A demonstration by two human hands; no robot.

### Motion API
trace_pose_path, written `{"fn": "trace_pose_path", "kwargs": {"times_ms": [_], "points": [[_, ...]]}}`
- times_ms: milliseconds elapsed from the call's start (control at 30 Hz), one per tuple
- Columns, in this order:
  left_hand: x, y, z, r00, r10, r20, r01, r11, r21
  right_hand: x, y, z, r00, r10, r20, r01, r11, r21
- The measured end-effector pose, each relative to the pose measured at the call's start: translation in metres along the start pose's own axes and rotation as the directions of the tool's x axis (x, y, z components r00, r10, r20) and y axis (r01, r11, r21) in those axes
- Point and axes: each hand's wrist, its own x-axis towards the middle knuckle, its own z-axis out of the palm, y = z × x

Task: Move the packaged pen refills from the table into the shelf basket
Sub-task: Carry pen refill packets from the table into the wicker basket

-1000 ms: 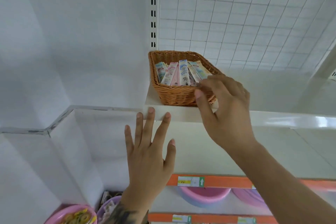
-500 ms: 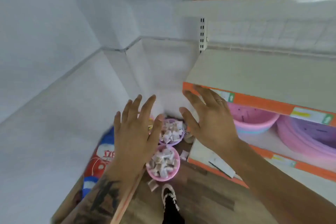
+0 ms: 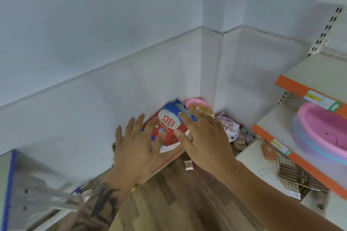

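**A:** Where are the pen refills? I can't find them or the shelf basket in my view right now.

**B:** Same here; neither shows, and no table either. So I can't judge from this how many packs are in and how many are left. My guess is I'm between trips, nothing in hand.

**A:** Hands?

**B:** My left hand (image 3: 136, 148) is spread flat, fingers straight, carrying nothing. My right hand (image 3: 204, 140) is the same, splayed and empty. Both hover over the floor corner, in front of a red-and-blue bag (image 3: 170, 127).

**A:** Room to move?

**B:** Tight on the right: the orange shelf edge (image 3: 300, 157) juts out beside my right forearm, with a pink basin (image 3: 323, 131) on the shelf above it. Ahead, the white walls meet in a corner, and a pink bowl (image 3: 195, 103) sits there. The picture is smeared, so the small clutter near it I can't name. The wood floor (image 3: 180, 202) below is the open side.
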Motion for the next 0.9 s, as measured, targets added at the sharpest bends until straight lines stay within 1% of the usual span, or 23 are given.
{"fn": "trace_pose_path", "kwargs": {"times_ms": [100,200,267,333,467,567,633,700,767,833,900], "points": [[-0.038,-0.054,-0.005,0.996,-0.083,0.023,0.084,0.995,-0.054,-0.008,-0.056,0.028,0.995,-0.072,0.062,0.074,0.997,-0.035],[-0.087,-0.118,-0.005,0.99,-0.135,0.035,0.138,0.985,-0.105,-0.017,-0.123,0.063,0.982,-0.121,0.141,0.13,0.99,-0.052],[-0.121,-0.163,-0.005,0.982,-0.175,0.077,0.183,0.976,-0.116,-0.026,-0.17,0.087,0.97,-0.142,0.198,0.152,0.988,-0.038],[-0.155,-0.21,-0.003,0.961,-0.243,0.133,0.258,0.959,-0.118,-0.036,-0.217,0.11,0.948,-0.182,0.261,0.197,0.98,-0.035],[-0.207,-0.294,-0.001,0.913,-0.382,0.139,0.399,0.91,-0.117,-0.056,-0.302,0.141,0.909,-0.259,0.326,0.292,0.955,-0.057],[-0.237,-0.339,-0.001,0.889,-0.443,0.118,0.457,0.876,-0.155,-0.069,-0.356,0.158,0.898,-0.281,0.337,0.308,0.951,-0.028],[-0.256,-0.364,0.0,0.881,-0.464,0.093,0.473,0.863,-0.177,-0.076,-0.389,0.168,0.87,-0.325,0.371,0.358,0.933,-0.022],[-0.27,-0.388,0.004,0.858,-0.504,0.098,0.514,0.834,-0.201,-0.08,-0.416,0.181,0.82,-0.386,0.422,0.441,0.897,-0.037],[-0.28,-0.409,0.01,0.83,-0.548,0.1,0.555,0.799,-0.232,-0.08,-0.44,0.193,0.811,-0.397,0.43,0.439,0.898,0.001],[-0.291,-0.426,0.013,0.812,-0.577,0.09,0.575,0.764,-0.293,-0.079,-0.461,0.206,0.793,-0.406,0.454,0.433,0.9,0.048],[-0.301,-0.441,0.016,0.793,-0.602,0.091,0.585,0.713,-0.385,-0.076,-0.481,0.22,0.772,-0.437,0.462,0.459,0.886,0.071]]}}
